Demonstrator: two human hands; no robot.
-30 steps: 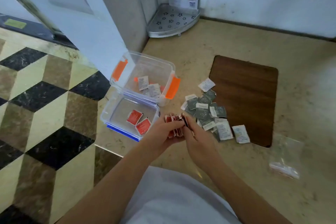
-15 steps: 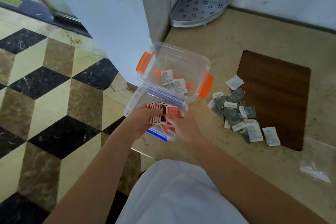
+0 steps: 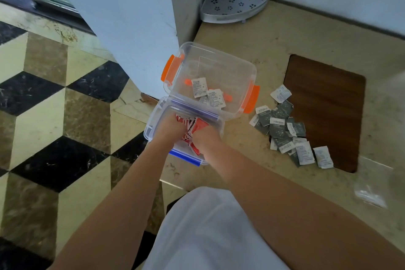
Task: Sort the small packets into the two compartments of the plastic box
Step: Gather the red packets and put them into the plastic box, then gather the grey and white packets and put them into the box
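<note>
Both hands in near compartment [image 3: 153, 125] of plastic box: left hand [image 3: 169, 127], right hand [image 3: 206, 138] pinching stack of red packets [image 3: 194, 126]. Advice: lower fully, spread fingers together. Grey and white packets [image 3: 282, 129] wait on surface [image 3: 285, 35].

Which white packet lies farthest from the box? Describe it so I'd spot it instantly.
Start at the dark wooden board on the beige counter. At its near-left corner, the loose pile trails off into one white packet. It sits at the pile's tail end, half on the board.
</note>
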